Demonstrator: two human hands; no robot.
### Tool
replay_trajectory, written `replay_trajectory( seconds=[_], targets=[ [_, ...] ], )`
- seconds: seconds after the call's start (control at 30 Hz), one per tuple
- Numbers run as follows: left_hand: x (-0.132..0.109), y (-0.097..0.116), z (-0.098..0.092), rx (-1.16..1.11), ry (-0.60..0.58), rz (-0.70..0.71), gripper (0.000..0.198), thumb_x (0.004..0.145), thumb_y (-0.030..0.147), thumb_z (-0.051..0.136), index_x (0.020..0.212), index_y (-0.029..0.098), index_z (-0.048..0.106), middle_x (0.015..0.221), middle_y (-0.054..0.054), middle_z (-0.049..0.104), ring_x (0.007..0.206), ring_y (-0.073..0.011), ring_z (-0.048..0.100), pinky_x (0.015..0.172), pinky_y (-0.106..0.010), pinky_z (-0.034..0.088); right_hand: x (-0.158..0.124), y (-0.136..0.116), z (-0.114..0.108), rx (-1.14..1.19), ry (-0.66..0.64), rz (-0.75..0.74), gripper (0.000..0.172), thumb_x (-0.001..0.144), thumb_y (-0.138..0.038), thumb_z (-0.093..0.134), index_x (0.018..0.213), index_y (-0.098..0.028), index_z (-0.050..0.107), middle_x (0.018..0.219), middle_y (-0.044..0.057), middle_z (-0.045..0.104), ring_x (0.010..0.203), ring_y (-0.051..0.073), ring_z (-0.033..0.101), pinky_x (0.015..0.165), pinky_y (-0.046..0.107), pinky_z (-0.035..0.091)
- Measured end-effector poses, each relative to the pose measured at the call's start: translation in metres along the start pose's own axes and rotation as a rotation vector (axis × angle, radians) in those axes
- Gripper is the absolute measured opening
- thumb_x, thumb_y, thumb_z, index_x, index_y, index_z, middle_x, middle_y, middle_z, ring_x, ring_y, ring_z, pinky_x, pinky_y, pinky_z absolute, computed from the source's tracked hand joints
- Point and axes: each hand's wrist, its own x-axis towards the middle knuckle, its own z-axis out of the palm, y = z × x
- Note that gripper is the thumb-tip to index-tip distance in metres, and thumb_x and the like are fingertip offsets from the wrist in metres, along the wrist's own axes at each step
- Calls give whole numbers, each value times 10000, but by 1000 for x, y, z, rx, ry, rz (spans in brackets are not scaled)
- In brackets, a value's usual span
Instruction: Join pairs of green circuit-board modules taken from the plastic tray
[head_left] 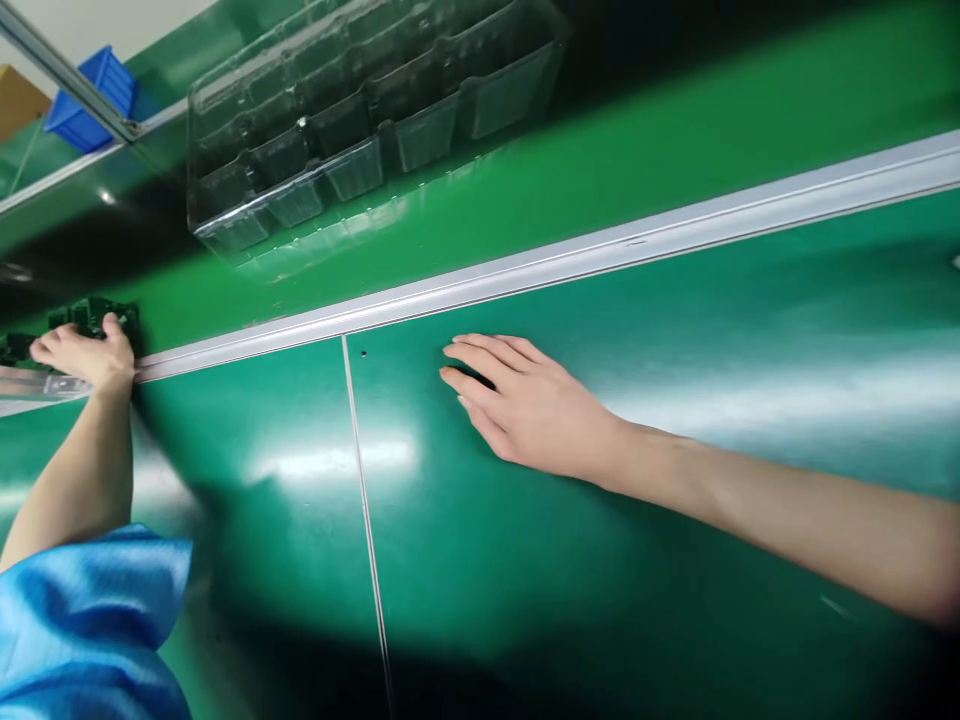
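Note:
My right hand lies flat on the green work surface, fingers together and stretched out, holding nothing. Far to the left my left hand reaches to the frame's edge and grips a clear plastic tray that lies by the grey rail; dark green parts sit just behind its fingers. A blue sleeve covers my left upper arm.
A grey rail runs across, dividing the near surface from a green belt. A stack of clear compartment trays rests on the belt at upper left. A blue bin and a metal bar stand at the far left.

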Motion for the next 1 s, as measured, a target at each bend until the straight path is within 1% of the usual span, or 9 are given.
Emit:
replay_trajectory(
  seconds=[0.17,0.3,0.4,0.53,0.6,0.7,0.83,0.93,1.0],
  targets=[
    [-30,4,-17,-55,33,128,334,744,321,714,954,103,574,1317,-214,529,1390,-446,299,1209,-684,144,5,-1,0,9,12,2,344,961,-186,439,1160,-100,705,1278,182,669,1261,320,567,1008,470,478],
    [-67,11,-34,-161,68,291,314,730,392,687,904,165,556,1215,-183,577,1361,-461,358,1177,-700,210,11,1,1,63,1,28,323,954,-182,458,1132,-82,709,1280,191,663,1244,314,571,1027,456,450],
    [-109,23,-49,-256,123,403,306,763,462,634,887,199,539,1154,-186,585,1338,-471,389,1133,-718,270,18,1,-2,121,-15,86,294,938,-175,486,1101,-97,718,1269,186,674,1235,312,579,1042,461,439],
    [-191,32,-83,-397,153,599,326,784,507,633,903,225,521,1099,-152,592,1329,-435,437,1094,-707,356,16,-14,-11,119,43,246,302,932,-142,478,1113,-83,712,1296,213,659,1245,316,588,1063,482,447],
    [-240,29,-107,-456,128,713,325,785,493,675,909,235,519,1069,-131,602,1325,-408,471,1075,-680,410,0,-39,-14,124,78,358,335,935,-137,462,1167,-58,690,1345,252,623,1290,346,565,1086,537,446],
    [-314,21,-147,-497,36,843,293,815,442,701,950,245,531,1055,-113,623,1319,-371,510,1044,-640,473,-47,-95,-11,184,88,440,452,920,-229,546,1330,-46,595,1387,260,595,1338,367,539,1111,562,464],
    [-398,25,-194,-473,-140,869,262,855,383,688,1038,264,544,1104,-111,629,1338,-347,513,1022,-611,509,-124,-170,-11,380,239,479,875,892,-341,618,1601,-83,174,1530,267,456,1429,395,453,1095,609,494],
    [-444,41,-221,-449,-256,881,314,859,368,691,1122,263,557,1137,-141,624,1373,-362,474,1049,-617,484,-158,-192,-16,413,340,532,978,915,-302,561,1616,-124,-97,1549,264,434,1451,394,431,1088,630,496],
    [-466,50,-238,-436,-338,938,386,857,397,690,1185,239,561,1163,-167,626,1389,-390,459,1084,-637,439,-170,-190,-21,409,391,559,934,929,-279,514,1612,-116,-102,1506,266,486,1411,391,483,1073,631,505]
  ],
)
